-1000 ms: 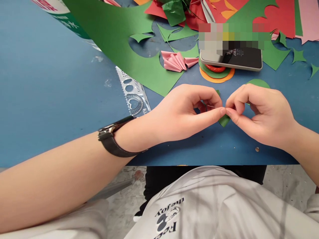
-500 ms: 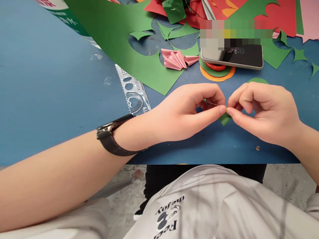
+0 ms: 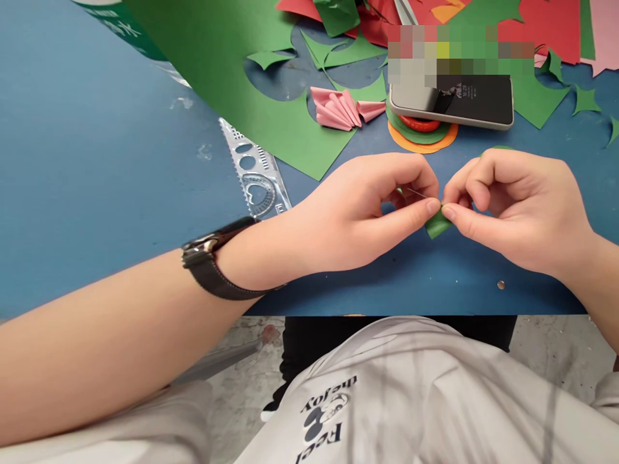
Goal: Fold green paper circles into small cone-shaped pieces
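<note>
My left hand (image 3: 372, 209) and my right hand (image 3: 522, 206) meet thumb to thumb over the blue table, both closed in a pinch. Between their fingertips a small folded piece of green paper (image 3: 436, 225) shows, its lower part hanging out below the thumbs. A thin needle-like sliver (image 3: 416, 192) sticks out between my left thumb and forefinger. Folded pink paper cones (image 3: 338, 111) lie beyond my left hand. Past the fingertips, a phone (image 3: 476, 103) rests on stacked green and orange paper rounds (image 3: 425, 145).
A large cut green sheet (image 3: 290, 145) covers the upper left, over part of a clear ruler (image 3: 256, 174). Red paper (image 3: 546, 32), green scraps (image 3: 586, 100) and a pink sheet (image 3: 604, 32) lie along the back. A small round bit (image 3: 501, 285) is near the front edge.
The view has shifted slightly, so the table items appear a little higher. Both hands keep their pinch on the green paper, with hardly any movement.
</note>
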Demonstrator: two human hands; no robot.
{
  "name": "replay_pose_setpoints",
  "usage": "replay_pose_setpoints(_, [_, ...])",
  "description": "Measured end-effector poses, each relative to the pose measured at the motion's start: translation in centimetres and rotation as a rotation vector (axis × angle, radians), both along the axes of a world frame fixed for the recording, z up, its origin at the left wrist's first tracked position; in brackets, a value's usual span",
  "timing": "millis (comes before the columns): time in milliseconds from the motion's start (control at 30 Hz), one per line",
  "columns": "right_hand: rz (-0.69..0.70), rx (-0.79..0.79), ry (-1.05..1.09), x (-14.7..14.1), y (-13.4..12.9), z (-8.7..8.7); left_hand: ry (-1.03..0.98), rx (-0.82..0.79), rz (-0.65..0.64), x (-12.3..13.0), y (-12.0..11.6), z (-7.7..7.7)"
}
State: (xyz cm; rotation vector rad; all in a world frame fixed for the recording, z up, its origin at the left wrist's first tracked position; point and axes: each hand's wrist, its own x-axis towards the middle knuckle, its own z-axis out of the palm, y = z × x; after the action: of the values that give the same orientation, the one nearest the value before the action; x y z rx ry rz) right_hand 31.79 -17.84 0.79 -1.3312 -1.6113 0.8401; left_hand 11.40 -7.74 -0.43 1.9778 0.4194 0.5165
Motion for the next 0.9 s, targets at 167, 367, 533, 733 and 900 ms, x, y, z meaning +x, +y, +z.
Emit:
replay_pose_setpoints(167, [-0.029, 0.004, 0.065, 0.1, 0.5, -0.2, -0.079, -0.070, 0.038, 0.1, 0.0, -0.4])
replay_pose_setpoints(367, [-0.074, 0.094, -0.017, -0.2, 0.1, -0.3, -0.035, -0.028, 0.057, 0.2, -0.1, -0.5])
replay_pose_setpoints(533, [-0.069, 0.124, -0.060, -0.1, 0.0, -0.4, -0.041, -0.010, 0.082, 0.2, -0.1, -0.3])
replay_pose_setpoints(733, [-0.081, 0.091, 0.054, 0.1, 0.6, -1.0, -0.091, -0.134, 0.032, 0.3, 0.1, -0.3])
replay_pose_setpoints(900, [-0.092, 0.063, 0.122, 0.0, 0.5, -1.2, -0.069, -0.110, 0.068, 0.2, -0.1, -0.2])
